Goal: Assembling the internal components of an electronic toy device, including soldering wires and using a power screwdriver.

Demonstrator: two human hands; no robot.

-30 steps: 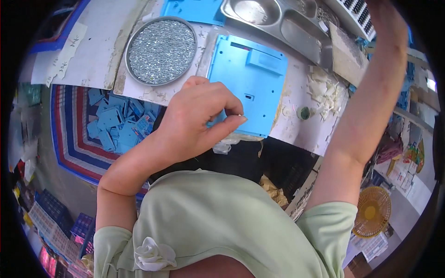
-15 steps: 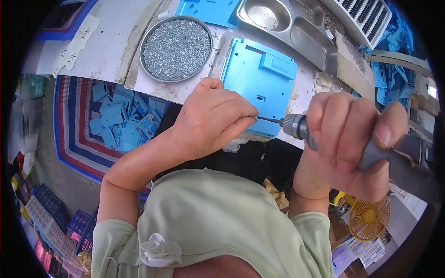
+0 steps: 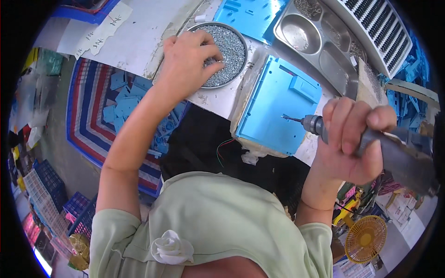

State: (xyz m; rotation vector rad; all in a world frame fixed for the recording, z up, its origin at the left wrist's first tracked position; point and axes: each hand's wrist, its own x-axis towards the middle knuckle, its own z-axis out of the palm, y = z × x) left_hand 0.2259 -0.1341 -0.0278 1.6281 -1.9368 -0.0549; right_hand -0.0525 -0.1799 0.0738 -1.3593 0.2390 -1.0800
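Note:
My left hand (image 3: pixel 187 65) is over a round metal dish of small silver screws (image 3: pixel 229 48). Its fingers are bent down at the screws, with a small gap between thumb and forefinger; no screw shows between them. My right hand (image 3: pixel 354 134) grips a dark electric screwdriver (image 3: pixel 394 155) held level, its bit (image 3: pixel 292 119) pointing left. That bit is above a flat light-blue plastic panel (image 3: pixel 273 111), which has small holes and a raised rectangular block. Under the panel lies a pale padded base (image 3: pixel 242 104) at the table's near edge.
Beyond the panel are another blue panel (image 3: pixel 250 18), a steel compartment tray (image 3: pixel 278 30) and a white rack of black parts (image 3: pixel 375 32). A striped bag (image 3: pixel 88 116) of blue pieces stands below left. A yellow fan (image 3: pixel 366 238) is at lower right.
My left hand has left the bit's tip and moved up and left to the screw dish. The screwdriver stays in my right hand, its bit now over the panel. The whole view has shifted.

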